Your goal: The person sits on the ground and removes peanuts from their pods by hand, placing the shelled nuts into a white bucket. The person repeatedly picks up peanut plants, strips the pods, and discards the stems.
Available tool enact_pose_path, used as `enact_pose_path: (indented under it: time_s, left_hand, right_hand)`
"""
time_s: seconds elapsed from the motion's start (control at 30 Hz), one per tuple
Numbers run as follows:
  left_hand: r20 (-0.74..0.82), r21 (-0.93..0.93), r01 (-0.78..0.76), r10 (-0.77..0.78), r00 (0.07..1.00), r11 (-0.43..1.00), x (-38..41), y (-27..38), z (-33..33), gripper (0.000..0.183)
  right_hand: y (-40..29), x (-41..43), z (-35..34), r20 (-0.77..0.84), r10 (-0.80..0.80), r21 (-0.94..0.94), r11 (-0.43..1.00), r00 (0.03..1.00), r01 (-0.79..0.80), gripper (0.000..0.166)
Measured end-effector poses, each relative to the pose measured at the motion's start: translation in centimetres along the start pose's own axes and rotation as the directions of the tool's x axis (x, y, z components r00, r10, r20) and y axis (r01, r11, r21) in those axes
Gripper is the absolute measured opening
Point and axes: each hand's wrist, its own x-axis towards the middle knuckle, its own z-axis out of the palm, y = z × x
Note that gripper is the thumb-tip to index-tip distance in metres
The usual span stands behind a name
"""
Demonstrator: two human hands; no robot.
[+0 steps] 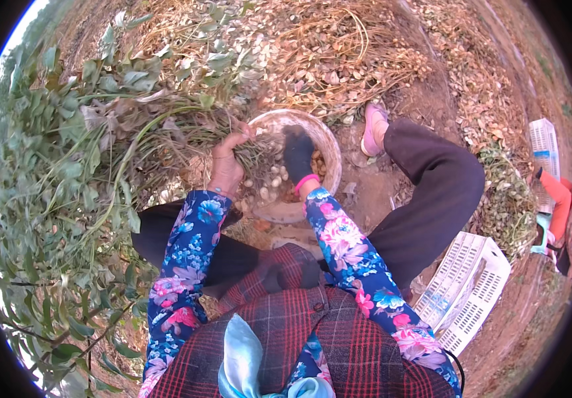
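Note:
My left hand (pixel 228 161), bare, grips a bundle of pulled peanut plants (pixel 194 132) by the stems. Their leafy tops spread to the left, and the root end with several pale pods (pixel 264 192) hangs over the left rim of a round, dirt-stained basin (pixel 334 149). My right hand (pixel 299 155), in a dark glove with a pink band at the wrist, is inside the basin, beside the roots. Loose peanuts (pixel 318 166) show in the basin at its right. The gloved fingers are too dark and blurred to tell what they hold.
Dried peanut vines (pixel 345 54) cover the ground ahead. Leafy branches (pixel 82 323) stand at the left. A white slatted plastic crate (pixel 475 293) sits at the lower right. Farther right, another person's orange sleeve (pixel 557 204) shows near a second white crate (pixel 544 144).

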Motion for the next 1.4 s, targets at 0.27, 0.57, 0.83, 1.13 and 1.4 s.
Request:
enact_pose_path:
  time_s: [0.27,0.57,0.83,1.13,1.4]
  left_hand:
    - [0.188,-0.218,-0.144,0.186,0.964,0.965,1.8,4.1,-1.1,0.028]
    - [0.334,-0.370,0.019,0.114,0.936,0.929,2.7,2.4,-0.9,0.029]
    - [0.286,-0.456,0.023,0.122,0.950,0.890,2.4,2.5,-0.5,0.027]
    - [0.247,-0.255,-0.018,0.083,0.965,0.967,1.9,0.3,0.6,0.030]
    - [0.257,-0.216,-0.075,0.131,0.957,0.973,1.6,1.2,1.0,0.030]
  right_hand:
    - [2.5,0.9,-5.0,0.330,0.206,-0.047,0.978,0.921,-0.202,0.043]
    - [-5.8,-0.6,-7.4,0.770,-0.153,0.631,0.041,0.620,-0.774,0.040]
    - [-2.2,-1.0,-4.3,0.295,-0.027,0.652,0.737,0.955,-0.181,0.023]
    - [3.5,-0.3,0.6,0.134,0.430,0.802,0.482,0.893,-0.352,0.030]
    - [2.7,1.1,-0.6,0.157,0.523,0.717,0.523,0.838,-0.460,0.021]
